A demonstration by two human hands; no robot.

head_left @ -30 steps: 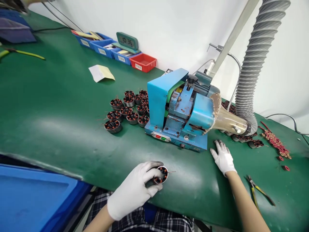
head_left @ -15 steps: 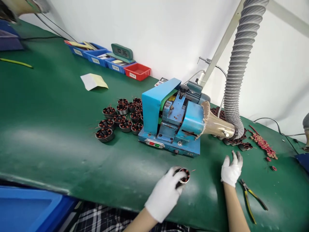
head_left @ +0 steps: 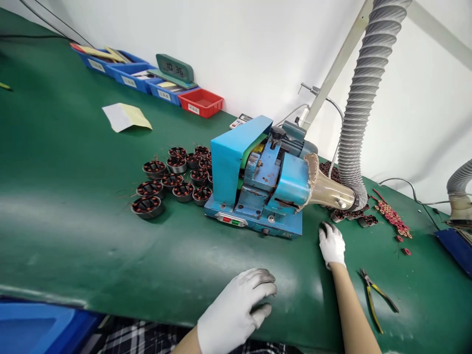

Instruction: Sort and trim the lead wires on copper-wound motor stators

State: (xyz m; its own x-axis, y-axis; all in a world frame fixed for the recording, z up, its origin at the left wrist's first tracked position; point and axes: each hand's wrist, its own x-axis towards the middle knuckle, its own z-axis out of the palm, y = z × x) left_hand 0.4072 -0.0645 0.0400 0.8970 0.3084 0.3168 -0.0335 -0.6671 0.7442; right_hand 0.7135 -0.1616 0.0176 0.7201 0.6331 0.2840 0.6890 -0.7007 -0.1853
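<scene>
My left hand (head_left: 239, 305), in a white glove with darkened fingertips, hovers over the front of the green table with its fingers curved and apart; nothing shows between them. My right hand (head_left: 333, 247), gloved too, reaches to the right of the blue belt machine (head_left: 254, 191). Its fingers are curled and close together, facing away from me, so what they hold, if anything, is hidden. Beyond it lies a group of copper-wound motor stators (head_left: 368, 221). More stators (head_left: 148, 207) with wire ends stand left of the machine. The stator seen earlier in my left hand is out of sight.
Yellow-handled pliers (head_left: 378, 297) lie right of my right forearm. A grey suction hose (head_left: 365, 88) joins the machine's right side. Small red rings (head_left: 394, 219) lie at the right. Blue trays, a red tray (head_left: 201, 102) and a clock (head_left: 174, 68) line the wall.
My left hand no longer shows the stator it held; its fingers have spread. My right hand has turned from an open palm to curled fingers nearer the machine. The view has swung slightly right.
</scene>
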